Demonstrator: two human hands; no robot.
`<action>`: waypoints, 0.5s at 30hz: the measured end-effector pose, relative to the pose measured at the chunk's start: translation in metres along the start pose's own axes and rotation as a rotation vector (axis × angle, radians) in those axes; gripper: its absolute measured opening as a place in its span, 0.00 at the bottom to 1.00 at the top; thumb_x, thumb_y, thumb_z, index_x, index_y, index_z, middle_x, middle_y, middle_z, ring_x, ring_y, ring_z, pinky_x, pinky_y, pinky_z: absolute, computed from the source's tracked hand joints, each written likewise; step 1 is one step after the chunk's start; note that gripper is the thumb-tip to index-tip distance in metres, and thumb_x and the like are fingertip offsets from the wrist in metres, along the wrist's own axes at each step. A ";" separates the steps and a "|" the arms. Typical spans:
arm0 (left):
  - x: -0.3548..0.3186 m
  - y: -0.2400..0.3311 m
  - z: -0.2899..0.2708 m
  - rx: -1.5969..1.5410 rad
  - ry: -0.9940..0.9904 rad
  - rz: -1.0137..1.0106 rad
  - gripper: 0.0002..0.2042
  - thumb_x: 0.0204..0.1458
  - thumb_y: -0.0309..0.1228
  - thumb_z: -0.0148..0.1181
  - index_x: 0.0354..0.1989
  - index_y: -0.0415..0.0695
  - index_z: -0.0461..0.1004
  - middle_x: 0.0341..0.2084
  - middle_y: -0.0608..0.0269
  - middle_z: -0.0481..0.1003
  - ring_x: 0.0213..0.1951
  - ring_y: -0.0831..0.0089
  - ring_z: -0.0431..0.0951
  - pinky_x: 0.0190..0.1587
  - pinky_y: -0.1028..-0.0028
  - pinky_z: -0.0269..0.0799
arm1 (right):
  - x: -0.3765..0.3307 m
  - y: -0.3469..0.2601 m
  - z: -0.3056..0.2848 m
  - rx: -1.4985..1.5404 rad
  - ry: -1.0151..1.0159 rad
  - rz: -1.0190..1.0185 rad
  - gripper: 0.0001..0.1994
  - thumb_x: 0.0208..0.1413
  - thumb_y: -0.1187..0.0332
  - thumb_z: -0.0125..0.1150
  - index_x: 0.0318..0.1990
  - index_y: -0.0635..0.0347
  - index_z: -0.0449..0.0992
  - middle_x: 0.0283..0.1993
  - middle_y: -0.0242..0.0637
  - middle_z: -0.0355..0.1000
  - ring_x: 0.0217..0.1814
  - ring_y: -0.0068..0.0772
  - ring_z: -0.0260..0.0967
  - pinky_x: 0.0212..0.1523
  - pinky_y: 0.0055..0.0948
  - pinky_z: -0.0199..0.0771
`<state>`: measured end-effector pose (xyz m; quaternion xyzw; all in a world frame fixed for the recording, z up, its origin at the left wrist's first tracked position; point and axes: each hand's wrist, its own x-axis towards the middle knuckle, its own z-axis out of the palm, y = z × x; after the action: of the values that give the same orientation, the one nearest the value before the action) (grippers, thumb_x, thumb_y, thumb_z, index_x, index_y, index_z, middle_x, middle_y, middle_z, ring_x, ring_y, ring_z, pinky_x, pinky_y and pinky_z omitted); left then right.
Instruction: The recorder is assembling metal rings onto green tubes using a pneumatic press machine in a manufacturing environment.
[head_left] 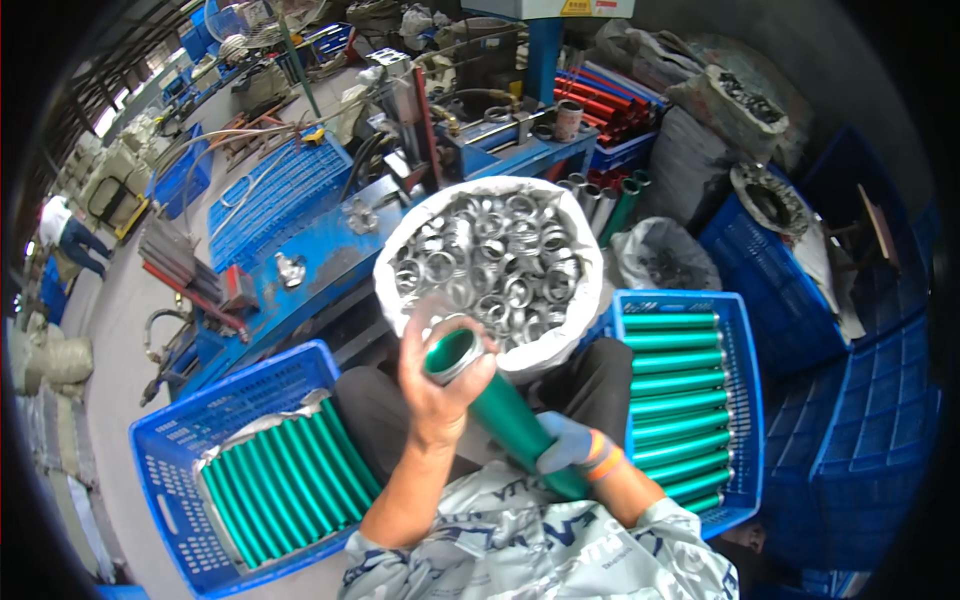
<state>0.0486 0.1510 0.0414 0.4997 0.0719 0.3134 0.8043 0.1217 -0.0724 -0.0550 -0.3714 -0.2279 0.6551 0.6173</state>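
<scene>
A: What is held, and where is it kept?

B: A long green cylindrical tube with a metal-rimmed open end (500, 405) is held above the lap, in front of a white sack filled with silvery metal rings (490, 265). The bare left hand (440, 385) is clenched round the upper end, just under the rim. The right hand (575, 445), in a pale glove with an orange cuff, is closed round the lower part.

A: How is it pointed?

B: The long axis is slanted, with the open end raised up and to the left, toward the sack, and the lower end dropped to the right, near the body.

A: How would it be judged to handle?

B: It is likely stiff and fairly light, with a smooth coat that could prove slippery; a hold near each end is best taken.

A: What is set about it?

B: Matching green tubes are laid in a blue plastic crate on the left (180, 450) and another on the right (745, 400).
</scene>
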 end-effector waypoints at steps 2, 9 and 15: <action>0.004 -0.021 -0.009 -0.001 0.006 0.017 0.33 0.57 0.26 0.83 0.69 0.42 0.72 0.56 0.50 0.82 0.54 0.61 0.87 0.62 0.59 0.83 | -0.015 -0.007 -0.006 -0.516 0.328 -0.071 0.41 0.50 0.60 0.89 0.72 0.65 0.80 0.45 0.38 0.86 0.44 0.36 0.85 0.49 0.35 0.86; 0.006 -0.081 -0.016 0.498 -0.146 0.233 0.15 0.61 0.38 0.85 0.40 0.44 0.83 0.69 0.49 0.81 0.75 0.54 0.75 0.80 0.51 0.65 | -0.075 0.012 0.009 -1.248 1.157 -0.305 0.45 0.48 0.63 0.89 0.75 0.67 0.76 0.58 0.49 0.89 0.59 0.39 0.88 0.62 0.41 0.87; 0.040 -0.108 -0.062 0.120 0.127 -0.146 0.16 0.71 0.19 0.65 0.65 0.36 0.79 0.58 0.57 0.84 0.57 0.68 0.87 0.56 0.70 0.85 | -0.161 0.009 -0.018 -0.552 1.477 -0.550 0.38 0.71 0.71 0.69 0.86 0.66 0.63 0.79 0.45 0.75 0.76 0.34 0.74 0.74 0.36 0.76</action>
<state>0.1004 0.1877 -0.0725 0.5194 0.1779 0.2801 0.7875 0.1232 -0.2342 -0.0397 -0.7745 0.0006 -0.0102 0.6325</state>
